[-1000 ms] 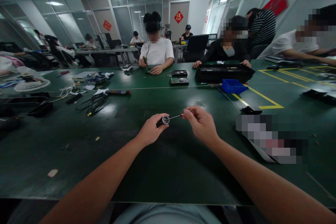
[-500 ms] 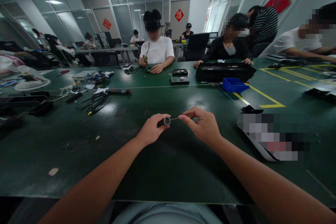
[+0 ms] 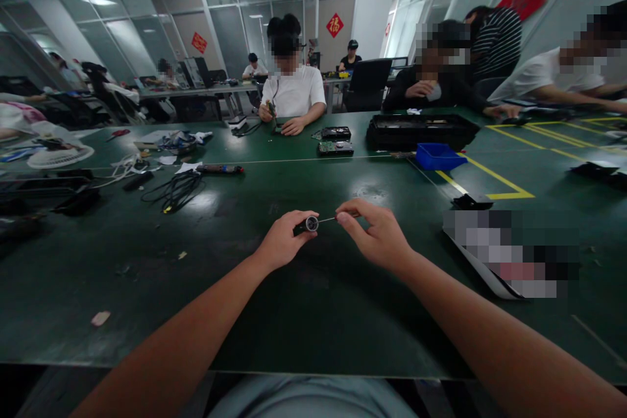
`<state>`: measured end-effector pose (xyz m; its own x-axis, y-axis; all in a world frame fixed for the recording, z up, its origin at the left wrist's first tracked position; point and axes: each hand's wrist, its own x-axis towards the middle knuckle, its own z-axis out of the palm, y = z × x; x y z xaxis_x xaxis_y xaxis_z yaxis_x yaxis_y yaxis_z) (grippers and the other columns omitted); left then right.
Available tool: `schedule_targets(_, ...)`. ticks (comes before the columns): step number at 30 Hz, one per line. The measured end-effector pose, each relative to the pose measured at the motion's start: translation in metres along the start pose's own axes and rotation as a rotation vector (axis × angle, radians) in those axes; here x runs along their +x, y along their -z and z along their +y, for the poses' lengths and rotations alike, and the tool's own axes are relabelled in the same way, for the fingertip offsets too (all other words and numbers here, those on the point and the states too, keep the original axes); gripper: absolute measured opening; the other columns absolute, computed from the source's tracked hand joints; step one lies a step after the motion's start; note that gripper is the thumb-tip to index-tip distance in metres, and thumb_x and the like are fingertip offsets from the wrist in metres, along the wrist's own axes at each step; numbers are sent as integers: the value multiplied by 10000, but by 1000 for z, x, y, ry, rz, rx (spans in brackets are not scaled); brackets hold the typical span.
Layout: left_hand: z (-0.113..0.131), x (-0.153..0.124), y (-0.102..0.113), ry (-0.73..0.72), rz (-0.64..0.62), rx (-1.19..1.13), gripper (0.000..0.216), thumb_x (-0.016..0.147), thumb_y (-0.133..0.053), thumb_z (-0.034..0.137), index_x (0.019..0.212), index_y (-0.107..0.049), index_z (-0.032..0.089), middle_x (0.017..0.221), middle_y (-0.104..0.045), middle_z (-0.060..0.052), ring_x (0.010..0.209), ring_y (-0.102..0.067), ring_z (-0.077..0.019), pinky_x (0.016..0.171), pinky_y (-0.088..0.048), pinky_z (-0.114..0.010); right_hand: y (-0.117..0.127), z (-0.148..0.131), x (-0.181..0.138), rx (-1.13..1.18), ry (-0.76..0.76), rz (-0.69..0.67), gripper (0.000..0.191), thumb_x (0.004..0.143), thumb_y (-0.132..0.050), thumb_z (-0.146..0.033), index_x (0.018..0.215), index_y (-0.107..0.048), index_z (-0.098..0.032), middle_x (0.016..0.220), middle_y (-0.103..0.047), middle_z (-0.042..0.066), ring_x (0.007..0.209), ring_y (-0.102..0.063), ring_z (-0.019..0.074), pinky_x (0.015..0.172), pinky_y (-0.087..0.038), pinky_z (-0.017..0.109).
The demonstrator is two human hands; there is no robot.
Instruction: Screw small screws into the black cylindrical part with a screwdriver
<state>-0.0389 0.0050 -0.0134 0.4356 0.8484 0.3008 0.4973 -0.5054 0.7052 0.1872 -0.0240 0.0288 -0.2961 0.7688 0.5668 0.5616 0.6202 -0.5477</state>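
My left hand (image 3: 279,241) is closed around a small dark cylindrical part (image 3: 311,225), whose round, silvery-rimmed end faces me. Between the fingers of my right hand (image 3: 379,232) is a screwdriver (image 3: 328,219). Its thin metal shaft points left and the tip reaches the rim of the cylindrical part; whether it sits in a screw is too small to tell. Most of the screwdriver's handle is hidden by my right fingers. Both hands are held above the green table (image 3: 294,326), near its front.
Beyond my hands lie a corded tool (image 3: 220,170), two hard drives (image 3: 336,147), a long black housing (image 3: 421,130) and a blue bin (image 3: 439,157). A blurred-out, white-edged object (image 3: 509,258) lies right. Across the table, a person in white (image 3: 298,95) works with a tool.
My right fingers have shifted on the screwdriver handle, while my left hand holds nearly still. Across the table, the person in black has raised one hand and stretched the other arm rightward.
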Motion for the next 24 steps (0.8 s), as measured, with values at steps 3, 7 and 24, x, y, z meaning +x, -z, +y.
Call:
schedule_targets(3, 0, 0, -1, -14, 2, 8, 358, 883, -669, 257, 1238, -622, 275, 1192, -644, -25, 1130, -576, -211, 1017, -422, -381, -1, 0, 1, -43, -104, 4, 256, 978, -469, -372, 913, -668, -225, 697, -666, 2, 600, -605, 148, 586, -431, 280)
schedule_targets(7, 0, 1, -1, -26, 10, 12, 355, 870, -684, 238, 1219, -631, 273, 1171, -651, -20, 1110, -585, -209, 1003, -431, -373, -3, -2, 1, -75, -112, 12, 213, 964, -470, -316, 1053, -626, -202, 705, -661, 8, 567, -579, 144, 560, -407, 271)
schedule_targets(24, -2, 2, 0, -14, 12, 23, 369, 869, -678, 235, 1233, -626, 264, 1177, -647, -34, 1104, -592, -216, 1015, -448, -388, -4, 1, -1, 62, -125, -12, 200, 963, -456, -257, 1083, -604, -195, 773, -651, 14, 702, -627, 165, 638, -441, 285)
